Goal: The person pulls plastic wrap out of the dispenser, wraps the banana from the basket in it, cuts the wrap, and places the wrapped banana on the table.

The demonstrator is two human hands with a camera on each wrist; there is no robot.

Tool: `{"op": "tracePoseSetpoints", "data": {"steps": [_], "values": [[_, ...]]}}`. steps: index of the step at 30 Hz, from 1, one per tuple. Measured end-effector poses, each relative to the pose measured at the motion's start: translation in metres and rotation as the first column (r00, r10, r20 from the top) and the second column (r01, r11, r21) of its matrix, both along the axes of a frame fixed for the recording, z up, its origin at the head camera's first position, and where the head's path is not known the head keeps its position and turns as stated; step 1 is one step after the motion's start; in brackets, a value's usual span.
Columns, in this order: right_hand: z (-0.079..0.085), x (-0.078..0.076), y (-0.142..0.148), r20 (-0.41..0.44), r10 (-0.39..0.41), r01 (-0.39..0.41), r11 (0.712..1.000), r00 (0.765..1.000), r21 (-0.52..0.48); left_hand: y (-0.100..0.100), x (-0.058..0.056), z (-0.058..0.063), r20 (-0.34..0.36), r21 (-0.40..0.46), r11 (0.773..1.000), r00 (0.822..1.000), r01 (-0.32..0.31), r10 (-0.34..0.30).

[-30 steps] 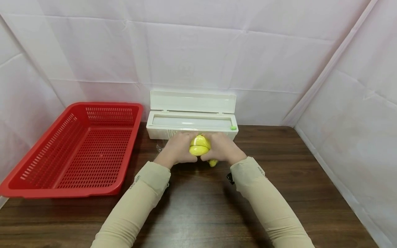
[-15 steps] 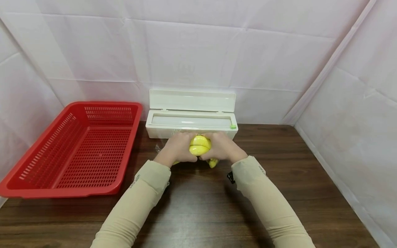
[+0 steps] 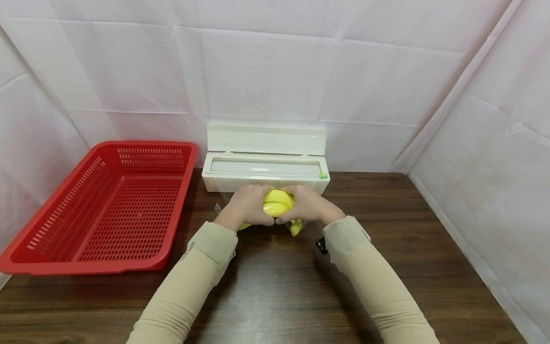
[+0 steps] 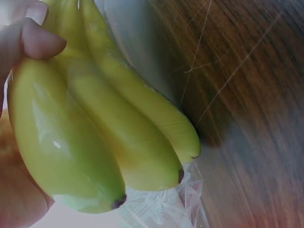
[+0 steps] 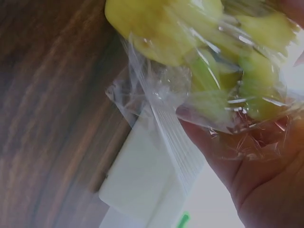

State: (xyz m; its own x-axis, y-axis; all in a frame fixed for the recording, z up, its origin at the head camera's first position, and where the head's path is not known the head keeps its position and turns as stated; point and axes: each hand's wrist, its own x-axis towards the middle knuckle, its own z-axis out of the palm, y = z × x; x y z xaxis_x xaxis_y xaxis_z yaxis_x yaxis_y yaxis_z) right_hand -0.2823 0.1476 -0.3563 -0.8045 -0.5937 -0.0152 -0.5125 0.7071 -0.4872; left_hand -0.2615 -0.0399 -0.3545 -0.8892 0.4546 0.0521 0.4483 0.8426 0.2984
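A bunch of yellow bananas (image 3: 277, 203) with greenish ends is held between both hands, just in front of a white cling film box (image 3: 266, 184). On its left side my left hand (image 3: 250, 205) grips the bunch, the thumb pressing one banana (image 4: 66, 137) in the left wrist view. My right hand (image 3: 308, 204) grips the other side. Clear cling film (image 5: 164, 104) covers the bananas in the right wrist view and gathers in creases by the right fingers. Crumpled film (image 4: 164, 206) also shows under the banana tips in the left wrist view. The far fingers are hidden in the head view.
To the left stands a red plastic basket (image 3: 169, 229) with slotted walls. The box's lid (image 3: 266, 140) is raised, and a small green slider (image 3: 323, 176) sits at its right end. Brown wooden table (image 3: 386, 229) surrounds it all, with white sheeting (image 3: 266, 71) behind.
Both hands keep their grip on the bananas. The right hand and the bunch have shifted slightly toward the right and nearer. White streaks on the box front beside the left hand no longer show.
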Motion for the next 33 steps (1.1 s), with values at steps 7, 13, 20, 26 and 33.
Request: {"op": "tracePoseSetpoints", "data": {"steps": [7,13,20,26,33], "values": [[0.002,0.003,0.010,0.231,-0.006,0.025,0.996,0.973,-0.081,-0.001,0.001,0.000,0.033,-0.005,1.000,0.999,-0.019,0.019],[0.010,0.002,0.018,0.411,0.027,0.000,0.998,0.911,-0.065,0.001,0.001,0.000,0.042,-0.018,1.000,0.999,-0.024,0.025],[0.023,0.011,0.009,0.217,0.007,-0.035,0.992,0.976,0.123,0.002,-0.001,-0.002,0.048,-0.028,0.999,0.998,-0.026,0.027],[0.024,0.016,0.000,0.101,-0.049,0.023,0.968,0.994,0.250,0.001,-0.001,0.000,0.063,-0.030,0.999,0.997,-0.033,0.035],[0.029,0.024,-0.011,0.033,-0.148,0.126,0.922,0.988,0.366,0.002,-0.004,0.002,0.067,-0.024,1.000,0.997,-0.021,0.023]]}}
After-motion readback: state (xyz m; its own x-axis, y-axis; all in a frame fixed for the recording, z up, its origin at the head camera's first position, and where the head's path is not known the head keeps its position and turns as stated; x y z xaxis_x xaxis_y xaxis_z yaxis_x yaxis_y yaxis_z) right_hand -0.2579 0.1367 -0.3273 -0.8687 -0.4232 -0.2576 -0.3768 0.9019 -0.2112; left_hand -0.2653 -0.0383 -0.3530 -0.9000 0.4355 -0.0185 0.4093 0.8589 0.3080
